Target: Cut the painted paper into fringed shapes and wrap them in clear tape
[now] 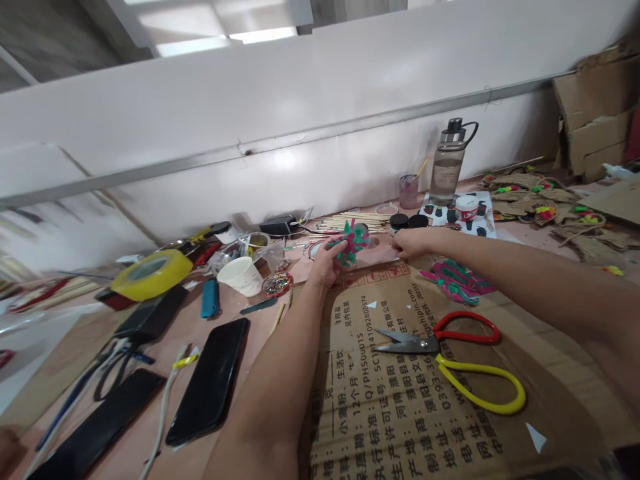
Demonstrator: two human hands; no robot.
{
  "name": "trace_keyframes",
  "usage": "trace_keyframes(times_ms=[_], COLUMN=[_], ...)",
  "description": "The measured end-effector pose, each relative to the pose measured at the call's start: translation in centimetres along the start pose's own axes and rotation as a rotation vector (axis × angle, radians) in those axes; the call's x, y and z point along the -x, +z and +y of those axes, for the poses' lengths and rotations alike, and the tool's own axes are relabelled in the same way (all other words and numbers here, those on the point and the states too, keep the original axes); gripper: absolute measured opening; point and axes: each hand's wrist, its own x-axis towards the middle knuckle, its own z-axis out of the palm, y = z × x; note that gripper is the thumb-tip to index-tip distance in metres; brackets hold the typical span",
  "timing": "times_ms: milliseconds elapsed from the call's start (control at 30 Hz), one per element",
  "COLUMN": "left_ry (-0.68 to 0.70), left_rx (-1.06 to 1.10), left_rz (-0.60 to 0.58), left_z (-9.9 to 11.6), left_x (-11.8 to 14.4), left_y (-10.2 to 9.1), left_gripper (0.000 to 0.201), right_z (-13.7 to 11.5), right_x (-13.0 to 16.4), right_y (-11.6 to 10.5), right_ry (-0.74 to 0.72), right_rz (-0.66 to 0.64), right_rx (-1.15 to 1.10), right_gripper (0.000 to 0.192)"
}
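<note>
My left hand [327,264] is closed on a spiky pink and green painted cutout [349,245], held above the far edge of a flattened brown cardboard sheet [365,400]. My right hand [411,244] reaches across to the right of it, fingers curled down beside small dark-lidded jars [399,222]; whatever they grip is hidden. Under my right forearm lie more pink and green painted pieces [457,280]. On the cardboard rest scissors [425,344] with one red and one yellow handle, blades parted and pointing left.
Left of my arm are a black phone [210,380], a white cup [240,276], a dish of beads [277,285] and yellow tape [153,275]. A water bottle [447,167] stands at the back, near thin wooden sticks [350,221]. Brown tied pieces [530,193] are piled right.
</note>
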Motion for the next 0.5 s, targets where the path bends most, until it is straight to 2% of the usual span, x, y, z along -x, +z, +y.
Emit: trace_keyframes(times_ms=[133,267,500], left_ry=[0.003,0.016,-0.001], left_rx=[-0.011,-0.01,-0.016], left_rz=[-0.004,-0.015,-0.035], left_z=[0.0,-0.1,-0.2], left_x=[-0.1,-0.1,-0.2], left_y=[0.0,-0.1,-0.2], left_gripper=[0.047,0.043,0.045], right_z=[0.1,0.0,-1.0], right_x=[0.3,-0.2,0.5], right_y=[-0.1,0.3,0.3], right_ry=[0.04,0.045,-0.005], right_rz=[-0.015,-0.017,0.112], right_rx=[-0.039,-0.068,-0.105], right_gripper=[0.026,0.019,0.019])
